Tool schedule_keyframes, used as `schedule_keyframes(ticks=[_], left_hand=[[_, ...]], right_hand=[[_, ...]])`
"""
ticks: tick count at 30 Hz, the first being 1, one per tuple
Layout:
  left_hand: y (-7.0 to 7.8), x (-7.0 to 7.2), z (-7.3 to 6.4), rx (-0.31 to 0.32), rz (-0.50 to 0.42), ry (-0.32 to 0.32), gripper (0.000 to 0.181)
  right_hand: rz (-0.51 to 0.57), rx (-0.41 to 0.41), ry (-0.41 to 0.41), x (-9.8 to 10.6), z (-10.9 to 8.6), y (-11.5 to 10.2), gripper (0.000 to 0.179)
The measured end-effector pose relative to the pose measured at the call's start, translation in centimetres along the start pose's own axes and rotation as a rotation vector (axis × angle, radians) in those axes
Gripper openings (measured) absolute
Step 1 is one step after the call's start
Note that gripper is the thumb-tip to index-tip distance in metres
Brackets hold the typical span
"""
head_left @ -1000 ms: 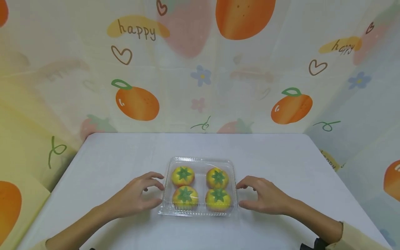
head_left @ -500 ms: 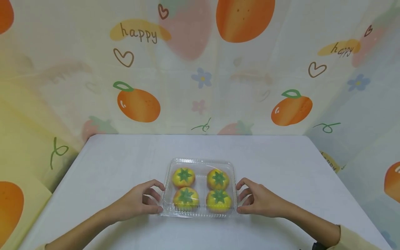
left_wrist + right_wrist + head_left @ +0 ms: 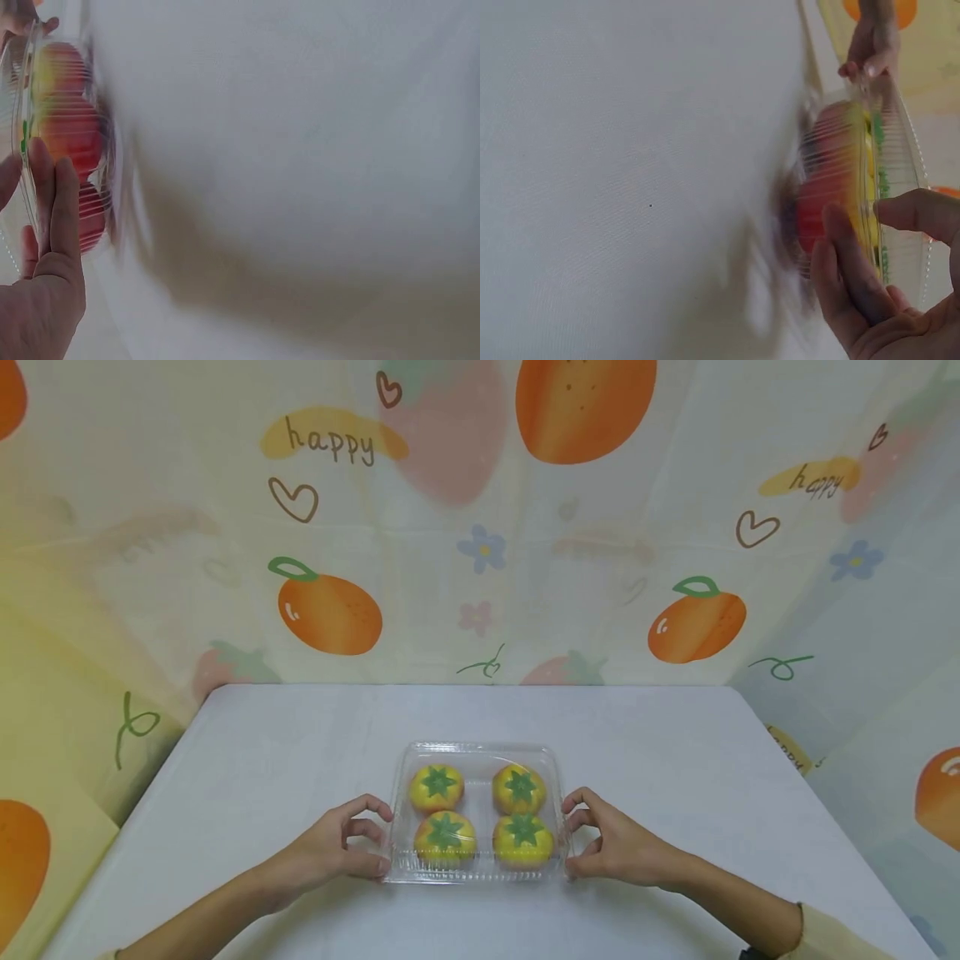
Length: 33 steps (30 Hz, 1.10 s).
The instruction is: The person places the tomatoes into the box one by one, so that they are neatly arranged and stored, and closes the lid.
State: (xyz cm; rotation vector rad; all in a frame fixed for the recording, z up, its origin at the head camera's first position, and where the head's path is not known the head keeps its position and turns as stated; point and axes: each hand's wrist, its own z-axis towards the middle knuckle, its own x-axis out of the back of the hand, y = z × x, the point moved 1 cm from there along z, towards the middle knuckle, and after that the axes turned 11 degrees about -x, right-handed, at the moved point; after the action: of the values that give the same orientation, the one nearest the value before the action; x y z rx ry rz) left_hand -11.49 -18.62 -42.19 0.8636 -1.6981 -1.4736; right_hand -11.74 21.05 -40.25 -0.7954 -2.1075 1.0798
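Note:
A clear plastic clamshell box [image 3: 480,802] with a ribbed lower part sits near the front of the table, its lid down. Inside are several round fruits [image 3: 446,837], yellow above and red below, with green star-shaped tops. At its left side my left hand [image 3: 337,843] grips the rim, fingers [image 3: 66,202] flat along the ribbed wall below it. My right hand [image 3: 615,839] pinches the opposite rim, thumb and fingers on either side of the edge in the right wrist view. Both wrist views show a shadow on the tabletop beside the box.
A white cloth-covered table [image 3: 300,727] extends behind and to both sides of the box. Behind it hangs a curtain [image 3: 420,568] printed with oranges, hearts and "happy", which continues along both sides.
Both hands have closed in on the box's sides, their fingers coming from beside it to a grip on the rim. The box stays at nearly the same place in the head view.

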Motion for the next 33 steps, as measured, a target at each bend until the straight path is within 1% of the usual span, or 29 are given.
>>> schedule_keyframes(ticks=[4, 7, 10, 15, 26, 29, 33], left_hand=[[-0.31, -0.22, -0.03, -0.004, -0.081, -0.011, 0.055], [-0.35, -0.34, 0.03, -0.002, -0.1, -0.012, 0.054], [-0.27, -0.41, 0.11, -0.001, -0.097, -0.011, 0.054], [-0.07, -0.45, 0.17, 0.006, -0.083, -0.015, 0.052], [-0.09, -0.44, 0.11, 0.009, -0.092, -0.011, 0.054], [-0.14, -0.67, 0.12, 0.022, -0.103, -0.002, 0.054], [-0.04, -0.97, 0.26, 0.047, -0.1, 0.026, 0.053]], right_hand=[[0.065, -0.002, -0.027, 0.07, 0.27, 0.03, 0.061], [0.098, -0.001, -0.049, 0.2, 0.49, 0.03, 0.062], [0.108, -0.002, -0.062, 0.27, 0.67, -0.04, 0.061], [0.102, -0.013, -0.066, 0.32, 0.72, -0.25, 0.062], [0.098, -0.01, -0.069, 0.33, 0.81, -0.3, 0.063], [0.074, -0.01, -0.066, 0.19, 0.87, -0.24, 0.062], [0.044, -0.004, -0.046, 0.12, 1.0, -0.23, 0.061]])
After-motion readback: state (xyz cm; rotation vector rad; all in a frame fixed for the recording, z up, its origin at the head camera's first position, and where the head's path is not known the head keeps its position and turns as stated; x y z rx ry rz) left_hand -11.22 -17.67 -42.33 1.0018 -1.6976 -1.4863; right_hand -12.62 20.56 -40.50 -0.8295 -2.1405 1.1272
